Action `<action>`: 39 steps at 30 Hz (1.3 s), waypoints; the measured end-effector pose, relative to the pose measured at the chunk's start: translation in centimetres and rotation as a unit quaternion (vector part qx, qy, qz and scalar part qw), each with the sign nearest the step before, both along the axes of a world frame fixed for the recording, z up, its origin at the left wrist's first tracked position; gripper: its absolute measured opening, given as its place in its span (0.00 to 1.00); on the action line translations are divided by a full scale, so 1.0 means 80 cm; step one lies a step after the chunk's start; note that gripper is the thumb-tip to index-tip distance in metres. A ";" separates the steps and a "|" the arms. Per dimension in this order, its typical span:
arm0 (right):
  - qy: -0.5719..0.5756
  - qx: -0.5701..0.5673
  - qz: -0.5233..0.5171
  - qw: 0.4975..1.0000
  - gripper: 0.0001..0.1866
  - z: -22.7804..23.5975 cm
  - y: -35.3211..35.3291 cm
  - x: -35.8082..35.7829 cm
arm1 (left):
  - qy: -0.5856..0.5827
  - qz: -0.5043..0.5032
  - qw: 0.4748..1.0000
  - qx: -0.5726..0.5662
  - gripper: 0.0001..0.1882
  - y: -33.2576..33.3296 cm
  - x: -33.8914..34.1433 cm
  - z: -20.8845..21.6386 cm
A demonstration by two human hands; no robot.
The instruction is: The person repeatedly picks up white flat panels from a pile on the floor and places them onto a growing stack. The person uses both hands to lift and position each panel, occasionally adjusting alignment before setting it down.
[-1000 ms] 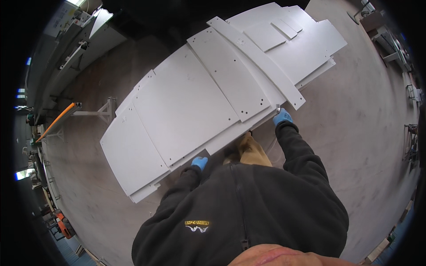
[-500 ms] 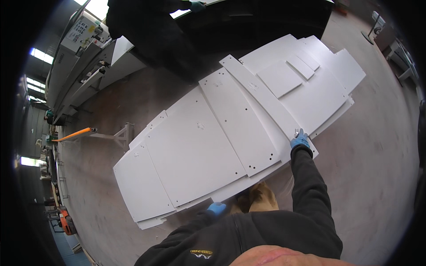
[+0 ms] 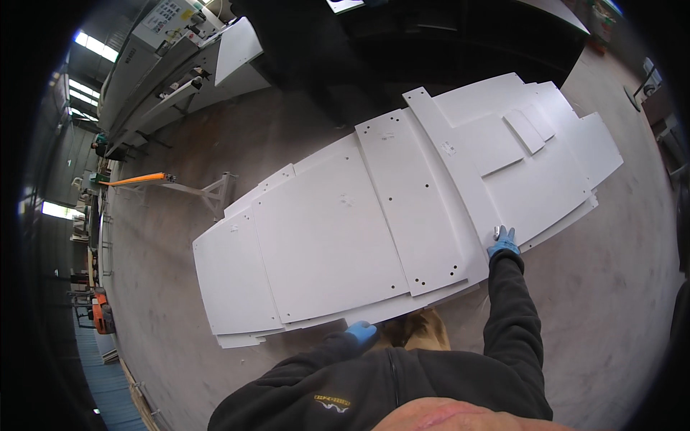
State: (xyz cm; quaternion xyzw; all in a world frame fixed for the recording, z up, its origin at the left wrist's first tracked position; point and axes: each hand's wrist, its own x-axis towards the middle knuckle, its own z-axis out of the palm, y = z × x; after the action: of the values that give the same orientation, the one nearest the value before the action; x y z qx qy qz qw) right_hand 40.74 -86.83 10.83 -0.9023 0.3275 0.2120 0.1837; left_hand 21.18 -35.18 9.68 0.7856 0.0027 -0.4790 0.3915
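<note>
A stack of flat white panels [image 3: 327, 241] with small drilled holes and clear tape patches lies in front of me. One long narrow white strip [image 3: 447, 161] crosses the stack from far to near. My right hand [image 3: 506, 244], in a blue glove, reaches to the strip's near end. Between its thumb and fingers is a small shiny metal piece [image 3: 497, 232], too small to name, while the other fingers extend over the panel. At the stack's near edge is my left hand [image 3: 361, 332], also gloved, with its fingers curled; whether it grips the edge is hidden.
Beyond the stack a dark-clothed person [image 3: 287, 50] stands beside a large black surface [image 3: 460, 50]. A machine with a long bed [image 3: 162, 72] is at far left. An orange bar [image 3: 136, 179] on a metal stand [image 3: 212, 192] extends left of the panels, above the concrete floor [image 3: 158, 258].
The view has turned, so the panels and both my hands appear further right. My right hand stays at the strip's near end with the metal piece; my left stays at the near edge.
</note>
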 end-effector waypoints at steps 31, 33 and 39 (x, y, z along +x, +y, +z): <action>0.007 0.036 -0.001 0.999 0.26 0.063 0.228 -0.422 | -0.062 -0.103 0.984 0.131 0.23 0.112 -0.083 0.020; 0.051 0.074 0.012 0.996 0.29 0.068 0.243 -0.447 | -0.042 -0.057 0.986 0.149 0.25 0.121 -0.098 0.019; 0.131 0.158 0.098 0.974 0.29 0.074 0.248 -0.475 | -0.041 0.034 0.983 0.178 0.26 0.133 -0.143 0.012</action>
State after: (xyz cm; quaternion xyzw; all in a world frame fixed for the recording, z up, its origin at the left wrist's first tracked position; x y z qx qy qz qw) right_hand 2.70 -67.00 16.75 -0.8542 0.2212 0.3939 0.2575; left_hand 9.75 -24.54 10.62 0.8613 0.0989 -0.4246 0.2609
